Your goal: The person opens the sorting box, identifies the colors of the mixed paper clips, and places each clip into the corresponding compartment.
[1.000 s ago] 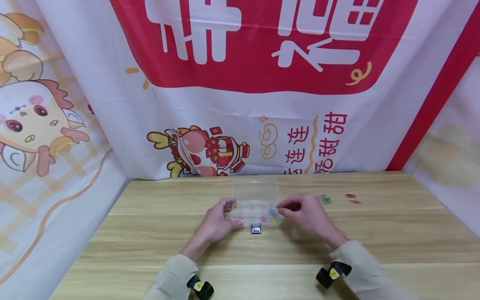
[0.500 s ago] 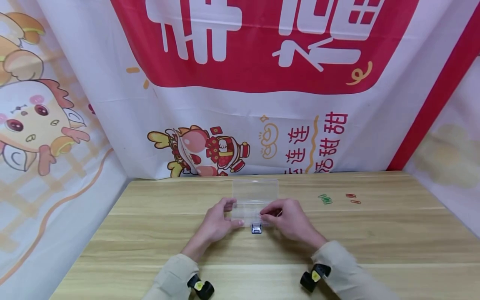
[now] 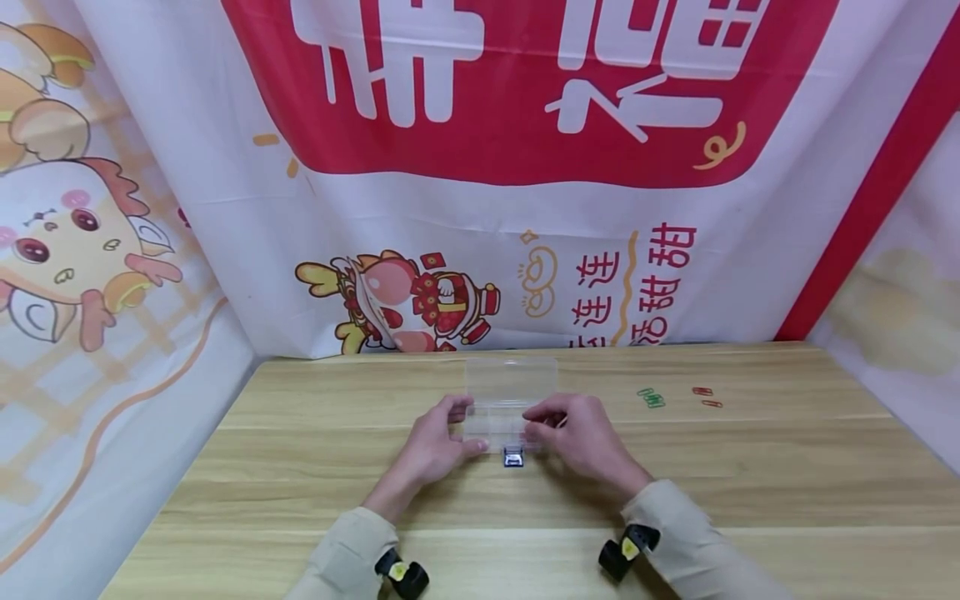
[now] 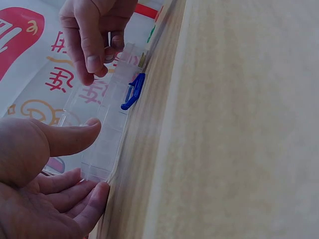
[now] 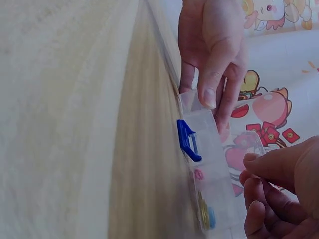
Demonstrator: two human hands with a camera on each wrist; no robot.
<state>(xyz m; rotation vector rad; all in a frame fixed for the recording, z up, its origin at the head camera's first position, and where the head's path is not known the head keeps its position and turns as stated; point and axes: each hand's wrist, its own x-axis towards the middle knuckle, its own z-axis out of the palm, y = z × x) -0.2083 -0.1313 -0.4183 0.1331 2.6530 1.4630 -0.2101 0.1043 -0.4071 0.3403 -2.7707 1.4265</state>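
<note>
We see the clear box (image 3: 497,426) on the table (image 3: 322,467). At its left end our left hand (image 3: 437,440) holds it, with the thumb at the front and the fingers around the corner. Our right hand (image 3: 585,435) is over the right part of the box, thumb and forefinger in a narrow pinch; whether something small is between them, we cannot tell.

Inside the box, to the right of the blue latch (image 5: 187,142), we find a pink piece (image 5: 199,174), and nearer to the right end yellow pieces (image 5: 204,213) and a blue piece (image 5: 212,217).

In our judgement, a small piece could fall into a wrong compartment, because the dividers are low and our right hand covers the view. If a knuckle catches a divider while the left hand holds loosely, the box could turn and mix its pieces.

About the edges: the lid (image 3: 512,381) is folded back behind the box, close to the table's back edge, so there we have little room. The table extends widely to the left and in front of the box. To its right, well apart, lie green clips (image 3: 651,398) and, farther, red clips (image 3: 702,391); our sleeve could brush them if we swing wide.
</note>
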